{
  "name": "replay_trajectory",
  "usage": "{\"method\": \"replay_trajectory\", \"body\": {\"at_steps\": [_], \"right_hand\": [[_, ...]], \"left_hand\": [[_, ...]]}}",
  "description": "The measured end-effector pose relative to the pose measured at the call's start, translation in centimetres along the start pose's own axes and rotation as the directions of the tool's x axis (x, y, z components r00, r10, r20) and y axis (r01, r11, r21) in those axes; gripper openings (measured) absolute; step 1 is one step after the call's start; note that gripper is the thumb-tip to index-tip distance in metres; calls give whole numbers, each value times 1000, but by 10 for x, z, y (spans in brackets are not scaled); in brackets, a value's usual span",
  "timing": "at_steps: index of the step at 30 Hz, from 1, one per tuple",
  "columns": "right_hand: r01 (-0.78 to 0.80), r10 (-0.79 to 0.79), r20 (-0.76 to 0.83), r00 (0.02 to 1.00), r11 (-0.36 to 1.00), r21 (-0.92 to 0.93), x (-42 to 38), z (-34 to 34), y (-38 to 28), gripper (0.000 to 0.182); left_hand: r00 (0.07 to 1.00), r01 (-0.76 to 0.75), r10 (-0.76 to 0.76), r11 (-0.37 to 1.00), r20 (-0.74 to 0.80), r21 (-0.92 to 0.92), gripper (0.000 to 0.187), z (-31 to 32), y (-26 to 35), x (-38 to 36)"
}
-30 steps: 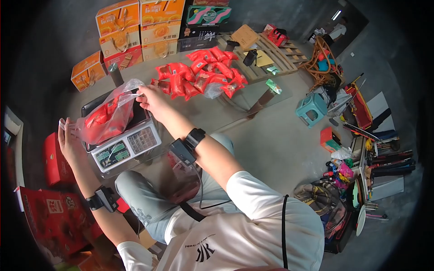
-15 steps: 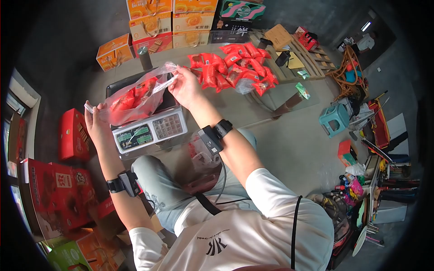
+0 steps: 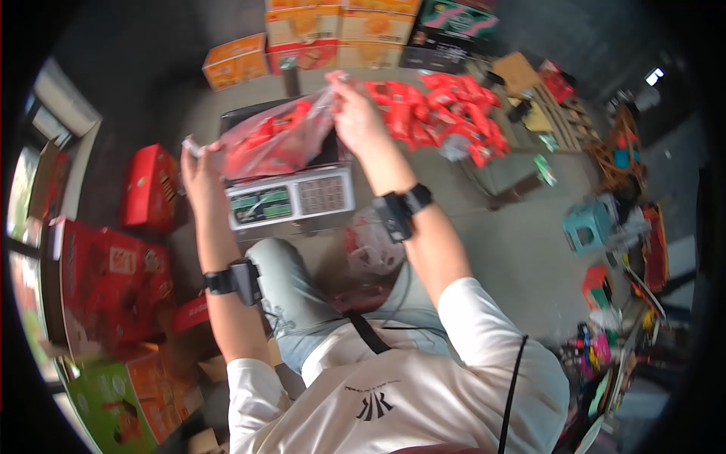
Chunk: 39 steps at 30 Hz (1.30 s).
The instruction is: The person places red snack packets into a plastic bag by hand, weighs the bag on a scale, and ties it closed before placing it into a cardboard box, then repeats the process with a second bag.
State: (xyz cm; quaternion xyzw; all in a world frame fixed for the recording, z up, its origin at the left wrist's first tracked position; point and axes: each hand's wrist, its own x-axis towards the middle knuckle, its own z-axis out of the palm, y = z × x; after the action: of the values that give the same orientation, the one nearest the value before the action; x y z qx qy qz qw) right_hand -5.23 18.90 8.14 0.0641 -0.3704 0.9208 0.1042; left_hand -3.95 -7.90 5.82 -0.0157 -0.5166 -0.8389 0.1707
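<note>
A clear plastic bag point(image 3: 314, 140) with several red packets point(image 3: 266, 135) inside is stretched between my two hands, over the digital scale point(image 3: 261, 206). My left hand point(image 3: 200, 168) is closed on the bag's left handle. At the opposite side my right hand point(image 3: 355, 113) pinches the other handle, raised higher than the left. The scale's keypad and display face me, while the bag covers most of its dark platform. To the right of my right hand lies a pile of loose red packets point(image 3: 473, 113) on the glass table point(image 3: 446, 178).
Orange cartons point(image 3: 302, 30) stand behind the table, beside a metal cylinder point(image 3: 289, 76). Red boxes point(image 3: 151, 189) fill the left side. A wooden pallet point(image 3: 556, 113) lies back right, and a teal stool point(image 3: 586, 227) stands on the floor at right. Below the table edge sits a plastic bag point(image 3: 374, 242).
The camera view has swung, so the whole scene sits further right and is blurred. Both hands keep hold of the bag, which looks stretched wider and flatter between them.
</note>
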Motion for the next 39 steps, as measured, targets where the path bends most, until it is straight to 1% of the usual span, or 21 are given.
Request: {"method": "replay_trajectory", "body": {"at_steps": [2,3,4,5,7,8,10,12,14,15,16,18,21,22,24,28,30,32,34,38,39], "right_hand": [[106,-98,56,994,982,-157,-4,7,1,21],[94,-91,25,996,988,-126,-7,11,0,24],[106,-130,-86,988,964,-243,1,7,8,25],[142,-185,-107,977,935,-324,9,4,15,27],[208,-319,-83,944,771,-602,-5,-3,19,25],[280,-419,-6,908,619,-734,1,0,17,25],[294,-395,2,919,682,-669,0,8,20,24],[289,-363,-3,932,746,-600,-10,12,25,23],[62,-85,-49,995,933,-356,-16,19,24,22],[23,-68,-82,994,890,-455,-19,23,23,23],[19,-60,-77,995,894,-447,-17,21,30,23],[18,-5,28,1000,875,-484,-15,14,45,24],[-68,118,52,992,820,-569,-9,17,64,27],[-91,170,71,983,781,-618,-5,18,71,29],[-44,153,122,981,781,-623,7,14,92,23],[-54,116,56,992,767,-639,22,22,111,17],[-104,252,165,953,789,-606,23,23,114,17],[-85,246,160,956,753,-653,19,24,114,17],[-227,363,272,891,876,-426,18,21,111,17],[-233,385,230,893,836,-496,11,22,103,21],[-146,312,213,926,815,-561,11,19,106,21]], "left_hand": [[999,-28,27,997,29,67,43,4,10,-7],[1000,-27,28,992,-9,120,42,3,9,-16],[997,-71,76,988,-34,138,42,7,5,-2],[989,-146,146,983,9,110,41,5,1,20],[995,-77,76,997,64,18,39,17,10,-1],[995,-66,60,995,74,81,40,19,10,0],[992,-68,68,998,107,3,37,19,2,7],[997,-21,16,997,73,68,31,20,-3,5],[999,31,-32,998,29,58,23,23,-8,3],[996,83,-83,996,7,22,22,25,-9,1],[991,131,-131,991,-13,-16,21,27,-9,0],[973,224,-218,970,71,-92,19,23,-17,2],[931,324,-288,934,223,-150,19,25,-23,5],[914,380,-346,914,214,-144,18,31,-22,5],[850,444,-376,889,370,-117,14,31,-27,16],[787,572,-495,810,369,-131,11,37,-26,20],[708,671,-582,731,401,-123,10,35,-30,23],[706,672,-585,732,399,-115,11,34,-35,25],[699,685,-603,720,385,-115,11,35,-38,24],[743,637,-569,763,353,-111,14,36,-49,21],[743,637,-570,762,351,-112,14,39,-50,18]]}}
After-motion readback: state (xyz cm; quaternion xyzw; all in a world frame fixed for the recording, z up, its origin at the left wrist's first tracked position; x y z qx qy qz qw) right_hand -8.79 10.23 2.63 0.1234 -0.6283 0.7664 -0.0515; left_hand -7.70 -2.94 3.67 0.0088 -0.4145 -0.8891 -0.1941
